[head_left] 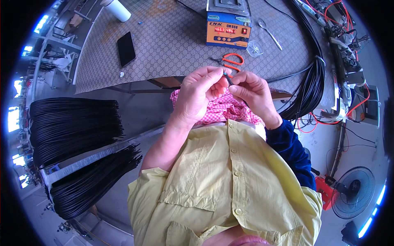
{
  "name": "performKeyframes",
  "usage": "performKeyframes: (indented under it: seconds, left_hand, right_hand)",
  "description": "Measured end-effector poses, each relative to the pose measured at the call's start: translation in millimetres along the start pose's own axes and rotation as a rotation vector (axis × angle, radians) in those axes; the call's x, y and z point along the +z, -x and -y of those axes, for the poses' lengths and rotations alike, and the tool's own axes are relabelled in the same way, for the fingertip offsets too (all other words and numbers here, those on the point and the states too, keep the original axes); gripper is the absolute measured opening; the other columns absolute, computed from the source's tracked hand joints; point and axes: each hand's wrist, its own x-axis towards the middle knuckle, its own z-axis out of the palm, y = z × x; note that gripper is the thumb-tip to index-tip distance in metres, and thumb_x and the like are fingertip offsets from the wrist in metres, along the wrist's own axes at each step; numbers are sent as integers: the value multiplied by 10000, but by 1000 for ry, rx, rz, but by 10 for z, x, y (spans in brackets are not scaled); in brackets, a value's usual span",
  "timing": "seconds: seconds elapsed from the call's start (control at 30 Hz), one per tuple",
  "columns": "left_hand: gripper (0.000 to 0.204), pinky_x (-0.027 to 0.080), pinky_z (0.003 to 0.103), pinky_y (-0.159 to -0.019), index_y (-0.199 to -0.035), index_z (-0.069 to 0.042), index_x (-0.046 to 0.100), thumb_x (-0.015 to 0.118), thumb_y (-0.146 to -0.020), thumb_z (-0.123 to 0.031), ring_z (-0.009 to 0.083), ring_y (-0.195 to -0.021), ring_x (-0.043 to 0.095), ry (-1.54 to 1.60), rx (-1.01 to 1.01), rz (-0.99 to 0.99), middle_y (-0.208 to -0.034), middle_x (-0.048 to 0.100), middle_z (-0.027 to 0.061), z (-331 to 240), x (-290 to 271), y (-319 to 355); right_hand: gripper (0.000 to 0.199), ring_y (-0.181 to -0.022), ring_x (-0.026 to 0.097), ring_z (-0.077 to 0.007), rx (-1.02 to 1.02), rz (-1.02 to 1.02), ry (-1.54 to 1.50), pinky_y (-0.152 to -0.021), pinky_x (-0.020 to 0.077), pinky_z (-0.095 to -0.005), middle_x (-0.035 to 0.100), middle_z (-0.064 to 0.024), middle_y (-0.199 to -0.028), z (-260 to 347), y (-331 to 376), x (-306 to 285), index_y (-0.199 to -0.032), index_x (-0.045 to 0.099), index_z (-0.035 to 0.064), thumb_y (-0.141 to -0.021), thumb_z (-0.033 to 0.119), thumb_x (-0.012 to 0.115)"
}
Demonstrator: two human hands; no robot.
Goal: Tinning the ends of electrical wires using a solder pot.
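A: What is sitting between the hands?

B: A thin black cable end [227, 77], held up above the pink checked cloth [221, 108] at the table [164, 45] edge. The left hand [199, 96] is pinching it, fingers [215, 76] closed on the tip; the right hand [254, 92] is gripping it just beside, fingers curled tight.

A: And around them?

B: Orange-handled scissors [230, 61] are lying just beyond the hands, near a blue and orange box with red displays [227, 30]. A black phone [126, 48] is resting further left. Bundles of black cables [74, 127] are hanging at the left.
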Motion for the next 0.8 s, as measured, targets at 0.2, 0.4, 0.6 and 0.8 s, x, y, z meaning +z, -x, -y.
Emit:
performKeyframes:
  seconds: [0.2,0.4,0.6,0.8]
  left_hand:
    - [259,399,186,-566,-970,29,569,454,-887,-187,72,-607,504,47,2,20,-696,559,13,42,-11,-11]
    - [210,407,194,-553,-887,-8,583,493,-870,-197,72,-594,513,100,-39,19,-695,578,28,78,-2,-70]
    - [213,420,208,-575,-918,10,582,484,-869,-173,89,-611,524,173,-51,71,-721,589,41,101,6,-108]
    - [251,432,215,-617,-982,23,573,466,-878,-178,95,-658,536,252,-73,179,-779,596,50,179,46,-169]
  right_hand:
    - [89,-470,438,-44,176,-17,-84,-402,321,-178,482,6,-578,128,74,33,-806,527,6,-806,64,595]
    - [109,-419,448,-67,202,-113,-14,-368,291,-189,498,-18,-554,171,112,67,-776,520,9,-812,87,586]
    - [95,-430,442,-56,267,-100,-194,-379,311,-178,499,-17,-564,212,120,3,-795,524,3,-809,71,589]
    - [61,-491,458,-52,175,-90,-220,-432,344,-173,503,-3,-610,125,170,-154,-813,532,14,-812,54,578]
